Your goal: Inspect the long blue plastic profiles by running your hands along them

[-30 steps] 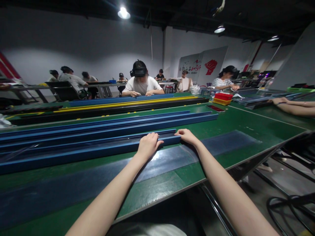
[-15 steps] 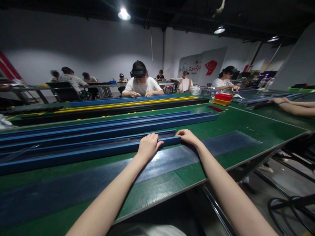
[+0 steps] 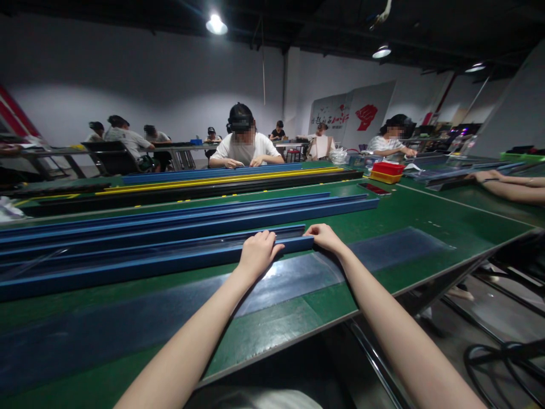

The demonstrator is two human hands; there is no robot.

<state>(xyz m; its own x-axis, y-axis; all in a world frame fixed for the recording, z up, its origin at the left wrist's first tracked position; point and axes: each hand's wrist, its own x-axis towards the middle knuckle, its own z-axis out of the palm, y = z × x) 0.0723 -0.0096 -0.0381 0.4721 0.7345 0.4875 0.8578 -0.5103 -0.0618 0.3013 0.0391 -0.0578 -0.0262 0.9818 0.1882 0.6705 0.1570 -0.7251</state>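
Observation:
A long blue channel profile (image 3: 170,262) lies across the green table, its open side up. Near its right end my left hand (image 3: 259,250) grips it, fingers over the near wall and into the channel, thumb on the outer side. My right hand (image 3: 324,237) pinches the right end of the same profile; the fingertips are partly hidden there. A clear plastic strip (image 3: 281,282) lies flat on the table under my forearms. Just behind, more blue profiles (image 3: 340,207) run parallel to the held one.
Black and yellow profiles (image 3: 238,183) lie farther back. A phone (image 3: 374,189) and a red bin (image 3: 386,170) are at the right rear. Across the table a person (image 3: 244,145) works on another blue profile. Another person's forearms (image 3: 506,183) reach in at the right. The green tabletop (image 3: 426,272) ends in front of me.
My hands hold the same places on the blue profile. The view has shifted very slightly; the person opposite has moved their head a little.

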